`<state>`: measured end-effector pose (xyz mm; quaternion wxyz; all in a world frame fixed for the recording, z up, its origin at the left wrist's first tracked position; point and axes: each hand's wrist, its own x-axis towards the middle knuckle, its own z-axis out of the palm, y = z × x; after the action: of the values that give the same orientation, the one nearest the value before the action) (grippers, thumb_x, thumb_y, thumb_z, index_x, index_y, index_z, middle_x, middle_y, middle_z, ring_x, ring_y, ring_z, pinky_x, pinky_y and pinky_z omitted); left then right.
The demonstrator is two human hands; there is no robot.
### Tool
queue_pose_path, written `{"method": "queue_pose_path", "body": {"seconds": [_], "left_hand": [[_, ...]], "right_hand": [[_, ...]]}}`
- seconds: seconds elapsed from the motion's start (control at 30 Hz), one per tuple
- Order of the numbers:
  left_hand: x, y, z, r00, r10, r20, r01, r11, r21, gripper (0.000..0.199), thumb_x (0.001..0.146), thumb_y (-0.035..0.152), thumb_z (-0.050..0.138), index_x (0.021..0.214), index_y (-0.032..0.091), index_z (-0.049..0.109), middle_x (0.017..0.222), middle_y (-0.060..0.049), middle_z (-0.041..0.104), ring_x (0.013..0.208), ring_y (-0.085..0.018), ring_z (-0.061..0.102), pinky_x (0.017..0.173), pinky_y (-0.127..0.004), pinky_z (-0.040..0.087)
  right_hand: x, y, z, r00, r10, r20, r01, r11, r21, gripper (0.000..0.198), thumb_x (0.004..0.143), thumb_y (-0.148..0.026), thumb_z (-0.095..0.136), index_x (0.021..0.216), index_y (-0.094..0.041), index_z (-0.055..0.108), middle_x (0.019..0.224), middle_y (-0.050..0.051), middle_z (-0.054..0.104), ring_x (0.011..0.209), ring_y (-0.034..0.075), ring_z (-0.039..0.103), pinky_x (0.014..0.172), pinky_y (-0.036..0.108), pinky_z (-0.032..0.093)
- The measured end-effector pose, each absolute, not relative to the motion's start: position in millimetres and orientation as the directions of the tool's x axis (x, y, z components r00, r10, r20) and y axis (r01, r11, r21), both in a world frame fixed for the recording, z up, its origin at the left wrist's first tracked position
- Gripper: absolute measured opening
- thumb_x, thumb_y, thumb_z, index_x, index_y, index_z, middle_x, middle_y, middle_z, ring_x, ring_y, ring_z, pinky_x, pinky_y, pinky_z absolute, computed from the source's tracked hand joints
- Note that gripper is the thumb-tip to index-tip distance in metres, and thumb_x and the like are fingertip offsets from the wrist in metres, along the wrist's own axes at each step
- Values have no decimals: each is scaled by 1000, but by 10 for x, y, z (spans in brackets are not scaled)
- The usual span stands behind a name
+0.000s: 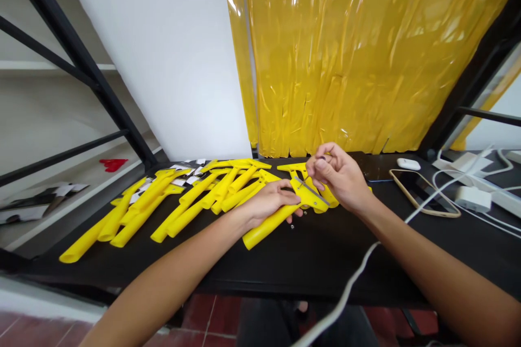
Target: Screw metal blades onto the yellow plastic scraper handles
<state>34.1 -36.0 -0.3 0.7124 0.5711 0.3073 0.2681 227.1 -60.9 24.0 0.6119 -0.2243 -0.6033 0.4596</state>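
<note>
Handles lie piled at left; my left hand clasps a yellow bladed piece over the black table, near loose metal bits a nudge could scatter; my right hand pinches a slim tool, which might slip if tilted.

Both forearms were bare along the length that showed: the left forearm towards seven o'clock, the right forearm towards four, each slim at the wrist and thicker further back. The left hand and right hand were ungloved, with slender fingers. At six o'clock showed dark, greyish-black legwear, its details blurred.
</note>
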Motion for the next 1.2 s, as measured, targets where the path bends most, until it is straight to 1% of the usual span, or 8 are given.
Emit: {"method": "queue_pose_path", "body": {"seconds": [0.17, 0.27, 0.4, 0.53, 0.73, 0.9, 1.03, 1.2], "left_hand": [[348, -374, -21, 699, 699, -149, -19, 227, 974, 33, 77, 23, 81, 99, 16, 58, 78, -6, 69, 67, -18, 70, 50, -24, 53], [343, -365, -17, 702, 696, -148, -29, 236, 971, 30, 78, 21, 79, 101, 15, 60, 83, -8, 71, 69, -18, 71, 50, -23, 53], [334, -352, -9, 700, 690, -185, -27, 284, 958, 31, 78, 19, 78, 103, 15, 61, 89, -10, 72, 70, -17, 71, 50, -21, 53], [332, -346, -21, 711, 674, -198, -28, 309, 951, 31, 78, 18, 79, 103, 16, 62, 85, -7, 72, 71, -18, 71, 51, -22, 54], [335, -350, -24, 703, 680, -209, -35, 327, 944, 31, 78, 18, 79, 104, 16, 62, 87, -8, 71, 71, -18, 71, 51, -23, 55], [338, -365, -22, 689, 686, -234, -37, 355, 934, 31, 79, 17, 77, 107, 14, 63, 95, -11, 72, 72, -17, 71, 51, -23, 55], [349, -397, -15, 683, 692, -233, -49, 362, 931, 30, 80, 17, 77, 106, 15, 62, 93, -10, 71, 72, -17, 70, 51, -23, 54], [355, -418, 2, 676, 698, -236, -46, 360, 932, 28, 80, 17, 76, 104, 16, 62, 91, -9, 71, 72, -17, 71, 51, -22, 53]], "right_hand": [[2296, -624, 246, -215, 820, 531, -210, 492, -845, 25, 95, -47, 65, 101, -23, 66, 92, 4, 71, 52, 9, 47, 51, 28, 43], [2290, -625, 241, -207, 819, 536, -258, 482, -837, 28, 98, -50, 59, 103, -24, 66, 84, 1, 64, 54, 10, 47, 52, 28, 43], [2289, -608, 235, -166, 819, 549, -283, 494, -822, 21, 93, -43, 70, 99, -26, 59, 76, -4, 62, 53, 10, 50, 51, 25, 41], [2291, -603, 235, -142, 825, 547, -195, 518, -833, 24, 96, -45, 65, 102, -23, 66, 94, 3, 67, 57, 9, 47, 50, 25, 40], [2288, -578, 218, -97, 836, 539, -270, 499, -823, 20, 95, -45, 66, 102, -26, 61, 75, -4, 59, 51, 8, 48, 48, 23, 38], [2307, -560, 208, -71, 830, 553, -199, 532, -823, 22, 97, -43, 64, 102, -22, 68, 94, 3, 67, 54, 7, 43, 46, 23, 37], [2295, -564, 202, -115, 847, 519, -278, 474, -836, 26, 98, -46, 60, 112, -25, 66, 85, 0, 61, 53, 7, 40, 44, 22, 34], [2284, -575, 203, -98, 844, 527, -252, 491, -834, 18, 92, -37, 72, 102, -26, 61, 83, -2, 67, 50, 7, 42, 44, 21, 33]]}}
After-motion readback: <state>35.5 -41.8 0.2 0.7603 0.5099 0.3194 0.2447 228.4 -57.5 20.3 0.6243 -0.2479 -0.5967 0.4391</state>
